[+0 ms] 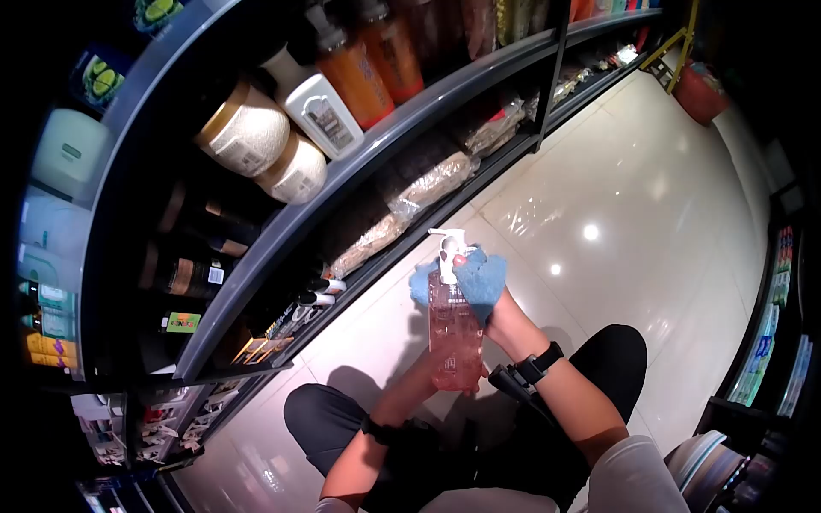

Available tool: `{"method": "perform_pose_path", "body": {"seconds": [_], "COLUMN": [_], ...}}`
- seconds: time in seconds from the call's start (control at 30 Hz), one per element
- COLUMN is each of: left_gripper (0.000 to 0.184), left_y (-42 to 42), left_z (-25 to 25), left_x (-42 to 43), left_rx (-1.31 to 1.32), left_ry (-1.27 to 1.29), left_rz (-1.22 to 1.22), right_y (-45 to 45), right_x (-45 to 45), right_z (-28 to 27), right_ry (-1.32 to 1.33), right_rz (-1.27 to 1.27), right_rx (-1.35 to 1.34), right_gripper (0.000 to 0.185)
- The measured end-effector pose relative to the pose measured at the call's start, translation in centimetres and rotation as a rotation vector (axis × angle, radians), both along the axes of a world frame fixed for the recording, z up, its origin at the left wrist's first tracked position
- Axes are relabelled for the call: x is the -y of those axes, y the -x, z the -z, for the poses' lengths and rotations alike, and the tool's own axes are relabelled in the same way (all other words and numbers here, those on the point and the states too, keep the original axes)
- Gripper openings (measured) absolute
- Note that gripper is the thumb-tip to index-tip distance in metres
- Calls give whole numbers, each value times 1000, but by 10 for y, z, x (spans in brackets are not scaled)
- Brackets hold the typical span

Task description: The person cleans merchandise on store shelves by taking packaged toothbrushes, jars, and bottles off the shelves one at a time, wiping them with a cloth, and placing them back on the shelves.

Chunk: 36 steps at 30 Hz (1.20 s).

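Note:
A clear pump bottle (pixel 455 333) of pinkish-red liquid, with a white pump head (pixel 450 248) and white print, is held up in front of my knees. My left hand (pixel 421 369) is closed round its lower part, most of the fingers hidden behind it. A blue cloth (pixel 481 278) is bunched in my right hand (pixel 506 318) and pressed against the neck and upper side of the bottle. Part of the cloth shows on the other side of the neck. The cloth covers most of my right fingers.
On the left, a curved shelf (pixel 376 141) bears white jars (pixel 248 128), a white bottle (pixel 323 111) and orange pump bottles (pixel 355 73). Plastic-wrapped packages (pixel 436 179) lie on its lowest level. Shiny floor tiles (pixel 590 188) stretch ahead to a red basket (pixel 701 92). Another stocked shelf (pixel 761 350) stands right.

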<state>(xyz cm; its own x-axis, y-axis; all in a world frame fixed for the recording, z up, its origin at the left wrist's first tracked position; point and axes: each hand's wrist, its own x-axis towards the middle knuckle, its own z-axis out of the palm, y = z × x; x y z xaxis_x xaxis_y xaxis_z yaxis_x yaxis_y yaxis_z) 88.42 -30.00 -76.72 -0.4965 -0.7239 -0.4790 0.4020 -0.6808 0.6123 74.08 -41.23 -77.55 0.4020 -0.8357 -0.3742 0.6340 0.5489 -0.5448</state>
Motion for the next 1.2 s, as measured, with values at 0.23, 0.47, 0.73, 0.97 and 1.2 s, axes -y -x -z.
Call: {"method": "perform_pose_path", "body": {"seconds": [0.23,0.47,0.73,0.97,1.2], "left_gripper": [29,35,26,30,43], "left_y": [-33,-38,-20,-20,-15], "left_z": [-45,-76,-121,-129,-164], "left_x": [32,97,142,170,166], "left_rx": [741,873,1138,1033,1112], "left_ry": [489,422,405,237,-64], "left_rz": [-335,-324,391,789,944], "right_y": [8,7,8,-7,-34], "right_x": [0,-18,-33,-28,-27], "right_z": [-14,-32,-54,-64,-44], "right_ry": [-24,-62,44,3,151], "right_rz": [-60,-287,-398,-379,-343], "right_rx": [-11,337,309,279,409], "right_gripper": [23,35,46,35,28]}}
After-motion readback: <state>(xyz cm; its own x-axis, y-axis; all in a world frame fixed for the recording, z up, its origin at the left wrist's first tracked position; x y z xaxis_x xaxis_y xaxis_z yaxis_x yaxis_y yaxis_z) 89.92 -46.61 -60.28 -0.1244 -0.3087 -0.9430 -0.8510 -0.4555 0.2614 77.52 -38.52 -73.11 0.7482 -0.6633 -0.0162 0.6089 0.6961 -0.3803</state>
